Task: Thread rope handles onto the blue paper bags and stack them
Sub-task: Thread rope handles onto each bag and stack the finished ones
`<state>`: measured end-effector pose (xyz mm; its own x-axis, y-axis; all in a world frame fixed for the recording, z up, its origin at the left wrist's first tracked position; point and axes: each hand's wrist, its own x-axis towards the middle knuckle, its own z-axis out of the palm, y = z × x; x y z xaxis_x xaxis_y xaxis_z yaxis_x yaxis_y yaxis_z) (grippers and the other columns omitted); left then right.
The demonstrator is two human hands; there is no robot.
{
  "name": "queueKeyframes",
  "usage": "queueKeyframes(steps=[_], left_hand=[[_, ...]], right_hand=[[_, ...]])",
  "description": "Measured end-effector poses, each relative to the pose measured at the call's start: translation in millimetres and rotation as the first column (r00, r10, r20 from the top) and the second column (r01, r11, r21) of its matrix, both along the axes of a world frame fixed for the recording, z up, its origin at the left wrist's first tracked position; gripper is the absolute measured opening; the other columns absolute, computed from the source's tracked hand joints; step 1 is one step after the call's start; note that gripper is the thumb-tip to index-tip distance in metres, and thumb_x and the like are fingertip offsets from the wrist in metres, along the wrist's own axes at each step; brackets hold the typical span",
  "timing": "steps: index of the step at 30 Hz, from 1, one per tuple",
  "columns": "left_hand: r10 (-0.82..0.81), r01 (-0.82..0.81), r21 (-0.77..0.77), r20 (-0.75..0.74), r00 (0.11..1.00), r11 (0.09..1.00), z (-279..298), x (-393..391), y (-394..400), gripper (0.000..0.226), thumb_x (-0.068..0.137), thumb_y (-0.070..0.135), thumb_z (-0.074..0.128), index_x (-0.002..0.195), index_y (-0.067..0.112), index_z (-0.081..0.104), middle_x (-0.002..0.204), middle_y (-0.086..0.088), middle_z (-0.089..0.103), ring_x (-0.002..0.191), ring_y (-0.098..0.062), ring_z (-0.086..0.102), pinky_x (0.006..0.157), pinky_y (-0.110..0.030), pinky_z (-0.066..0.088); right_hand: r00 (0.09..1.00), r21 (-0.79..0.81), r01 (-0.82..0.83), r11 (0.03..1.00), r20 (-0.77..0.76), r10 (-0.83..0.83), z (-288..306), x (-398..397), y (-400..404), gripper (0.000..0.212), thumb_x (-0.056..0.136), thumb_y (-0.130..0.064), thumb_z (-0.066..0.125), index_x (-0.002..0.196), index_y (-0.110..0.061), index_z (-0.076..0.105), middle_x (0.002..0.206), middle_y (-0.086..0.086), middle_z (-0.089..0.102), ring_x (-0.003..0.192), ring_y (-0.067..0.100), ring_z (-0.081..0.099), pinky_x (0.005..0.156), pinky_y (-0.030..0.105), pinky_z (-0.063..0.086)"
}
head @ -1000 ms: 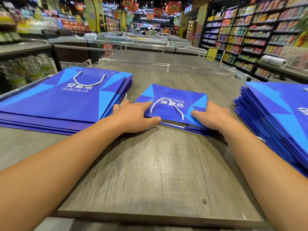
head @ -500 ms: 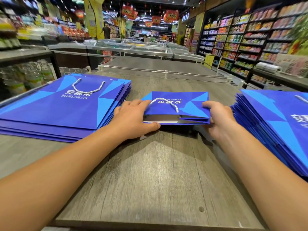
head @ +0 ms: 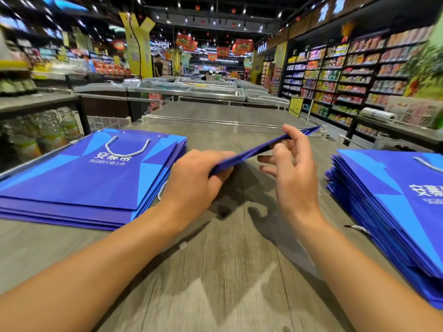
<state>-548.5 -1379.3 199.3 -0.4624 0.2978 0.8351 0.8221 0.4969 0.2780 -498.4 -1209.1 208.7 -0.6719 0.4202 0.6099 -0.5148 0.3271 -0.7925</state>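
Flat blue bag [head: 259,147] held edge-on above surface [head: 215,271]; handle hidden. Left hand [head: 196,178] fingers curled on near end; right hand [head: 294,161] pinches middle, lower fingers spread. Right stack [head: 395,207] cropped.

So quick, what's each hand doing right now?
Left hand: grips the near end of the folded blue bag.
Right hand: pinches the same bag further along.
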Motion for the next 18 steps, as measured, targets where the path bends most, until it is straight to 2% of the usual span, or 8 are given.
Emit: queueKeyframes(steps=[2, 3, 5, 7, 10, 12, 14, 18], left_hand=[[0.01, -0.017, 0.182, 0.038, 0.999, 0.983, 7.5, 2.4, -3.3, 0.01, 0.089, 0.013, 0.065, 0.089, 0.021, 0.072, 0.072, 0.03, 0.059, 0.062, 0.007, 0.045, 0.06, -0.005, 0.031], [0.017, -0.037, 0.26, 0.077, 0.997, 0.965, 9.9, 3.4, -4.5, 0.016, 0.089, 0.013, 0.065, 0.076, 0.023, 0.067, 0.064, 0.03, 0.055, 0.058, 0.008, 0.043, 0.056, -0.005, 0.031], [0.029, -0.087, 0.364, 0.162, 0.986, 0.927, 12.2, 4.9, -6.5, 0.032, 0.088, 0.024, 0.062, 0.061, 0.03, 0.046, 0.054, 0.018, 0.049, 0.053, 0.001, 0.04, 0.052, -0.012, 0.03], [0.032, -0.149, 0.455, 0.255, 0.966, 0.878, 14.9, 5.3, -7.9, 0.032, 0.085, 0.037, 0.057, 0.058, 0.026, 0.044, 0.051, 0.008, 0.046, 0.053, -0.007, 0.039, 0.051, -0.02, 0.031], [-0.119, -0.171, 0.641, 0.384, 0.916, 0.748, 23.2, 8.4, -8.3, 0.026, 0.088, 0.041, 0.062, 0.071, 0.022, 0.06, 0.068, 0.01, 0.066, 0.065, -0.01, 0.06, 0.062, -0.034, 0.051], [-0.274, -0.154, 0.731, 0.431, 0.86, 0.665, 28.5, 11.2, -7.6, 0.018, 0.095, 0.03, 0.062, 0.084, 0.017, 0.065, 0.077, 0.009, 0.071, 0.069, -0.005, 0.067, 0.062, -0.029, 0.057], [-0.434, -0.104, 0.789, 0.437, 0.788, 0.606, 32.1, 13.8, -6.6, 0.014, 0.098, 0.022, 0.057, 0.092, 0.014, 0.065, 0.081, 0.008, 0.074, 0.073, -0.003, 0.07, 0.062, -0.023, 0.056], [-0.703, -0.017, 0.892, 0.368, 0.609, 0.452, 34.3, 14.1, -6.2, 0.014, 0.101, 0.014, 0.05, 0.103, 0.014, 0.063, 0.096, 0.003, 0.076, 0.088, -0.015, 0.073, 0.07, -0.034, 0.06]], right_hand=[[0.999, 0.108, -0.046, 0.993, -0.021, 0.048, 0.3, 5.3, -5.8, 0.062, 0.087, -0.035, 0.055, 0.144, -0.038, 0.031, 0.127, -0.014, 0.053, 0.1, 0.008, 0.065, 0.083, 0.02, 0.052], [0.998, 0.156, -0.068, 0.985, -0.008, 0.07, -1.0, 6.2, -7.7, 0.07, 0.086, -0.035, 0.057, 0.148, -0.039, 0.025, 0.134, -0.016, 0.049, 0.107, 0.005, 0.062, 0.087, 0.017, 0.05], [0.995, 0.23, -0.099, 0.968, 0.042, 0.091, -6.0, 3.1, -9.0, 0.078, 0.083, -0.036, 0.063, 0.148, -0.043, 0.021, 0.141, -0.022, 0.041, 0.118, -0.001, 0.053, 0.095, 0.021, 0.047], [0.991, 0.293, -0.108, 0.95, 0.109, 0.079, -10.3, -1.0, -10.2, 0.082, 0.084, -0.035, 0.07, 0.149, -0.044, 0.02, 0.142, -0.027, 0.035, 0.123, -0.003, 0.046, 0.099, 0.024, 0.043], [0.988, 0.385, -0.09, 0.919, 0.151, 0.034, -14.7, -6.6, -8.6, 0.083, 0.083, -0.035, 0.073, 0.151, -0.035, 0.025, 0.147, -0.021, 0.033, 0.133, 0.0, 0.038, 0.108, 0.027, 0.038], [0.985, 0.416, -0.075, 0.906, 0.172, 0.003, -16.9, -10.7, -5.5, 0.082, 0.083, -0.032, 0.074, 0.151, -0.03, 0.029, 0.152, -0.013, 0.031, 0.14, 0.001, 0.03, 0.117, 0.032, 0.031], [0.98, 0.439, -0.04, 0.897, 0.194, -0.051, -18.2, -13.6, -1.3, 0.08, 0.084, -0.033, 0.073, 0.151, -0.031, 0.029, 0.156, -0.011, 0.027, 0.143, 0.003, 0.025, 0.119, 0.037, 0.028], [0.974, 0.444, 0.004, 0.896, 0.202, -0.105, -17.7, -16.1, 5.5, 0.079, 0.085, -0.037, 0.071, 0.152, -0.031, 0.028, 0.157, -0.011, 0.025, 0.144, 0.007, 0.025, 0.118, 0.042, 0.03]])
